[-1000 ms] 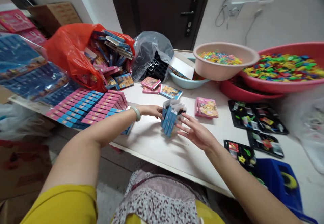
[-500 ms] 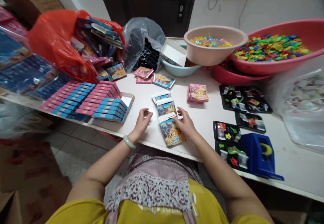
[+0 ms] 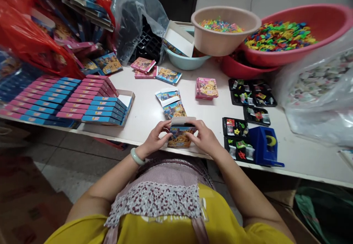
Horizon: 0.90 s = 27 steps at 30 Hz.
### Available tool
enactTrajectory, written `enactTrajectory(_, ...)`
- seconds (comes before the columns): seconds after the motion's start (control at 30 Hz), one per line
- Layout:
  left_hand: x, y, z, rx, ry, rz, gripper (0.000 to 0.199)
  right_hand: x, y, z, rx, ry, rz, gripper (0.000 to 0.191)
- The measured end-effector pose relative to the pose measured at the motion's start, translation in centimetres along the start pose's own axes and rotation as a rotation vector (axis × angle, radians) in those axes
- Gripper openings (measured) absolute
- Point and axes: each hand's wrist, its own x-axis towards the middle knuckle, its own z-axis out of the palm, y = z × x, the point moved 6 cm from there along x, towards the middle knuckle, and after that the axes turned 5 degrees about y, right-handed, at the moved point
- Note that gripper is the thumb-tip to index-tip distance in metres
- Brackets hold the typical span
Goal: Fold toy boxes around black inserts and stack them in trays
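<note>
Both hands hold a small blue printed box [image 3: 179,137] at the table's front edge, tilted up, with its top flap raised and a dark inside showing at the opening. My left hand [image 3: 159,136] grips its left side between thumb and fingers. On the right side, my right hand [image 3: 202,135] does the same, thumb on the front and fingers at the top edge. Just beyond lie blue boxes [image 3: 174,108] with white flaps open, overlapping each other. A small stack of pink boxes [image 3: 207,88] sits further back to the right.
Rows of pink and blue boxes [image 3: 106,110] fill the left side, before a red bag [image 3: 16,23] of boxes. Filled black trays [image 3: 239,128] and a blue tape dispenser [image 3: 263,146] stand right. Behind are a pale pink basin [image 3: 220,40] and a red basin [image 3: 331,31] of plastic pieces.
The box that lay flat under my right hand is now lifted upright. My left hand has come in from the side and taken hold of it too. The view has tilted down.
</note>
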Motion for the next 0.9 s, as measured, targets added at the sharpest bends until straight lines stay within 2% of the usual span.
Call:
enactTrajectory(0.1, -0.6, 0.5, -0.1, 0.009, -0.043, 0.057, 0.045, -0.7, -0.5, -0.4, -0.067, -0.066, 0.002, 0.038)
enactTrajectory(0.17, -0.8, 1.2, 0.0, -0.004, -0.055, 0.111, 0.048, -1.2, -0.6, -0.5, -0.007, -0.046, -0.048, 0.038)
enactTrajectory(0.3, -0.7, 2.5, 0.0, 0.003, -0.051, 0.236, 0.052, -3.0, 0.6, -1.1, 0.221, 0.279, -0.091, 0.038)
enactTrajectory(0.37, -0.7, 2.7, -0.2, 0.030, -0.033, 0.281, 0.051, -3.8, 1.2, -0.4, 0.294, 0.376, -0.078, 0.032)
enactTrajectory(0.47, -0.8, 2.7, -0.3, 0.105, -0.013, 0.319, 0.044, -4.1, 0.9, 1.0, 0.290, 0.350, -0.111, 0.024)
enactTrajectory(0.57, -0.6, 3.0, -0.3, 0.160, 0.067, 0.352, 0.026, -3.6, 0.0, 1.1, 0.211, 0.385, -0.145, 0.021)
enactTrajectory(0.63, 0.0, 3.1, -0.1, 0.150, 0.139, 0.314, 0.010, -3.1, -0.3, 0.7, 0.212, 0.428, -0.111, 0.018)
enactTrajectory(0.7, 0.6, 2.9, 0.1, 0.063, 0.183, 0.226, 0.010, -2.7, 0.1, 0.5, 0.292, 0.453, -0.035, 0.017)
enactTrajectory(0.8, 1.2, 2.6, 0.2, -0.087, 0.160, 0.125, 0.023, -2.6, 0.7, 0.3, 0.409, 0.461, 0.030, 0.030)
enactTrajectory(0.9, 1.1, 3.3, 0.1, -0.073, 0.047, 0.217, 0.019, -2.6, 0.1, 0.1, 0.365, 0.371, -0.099, 0.020)
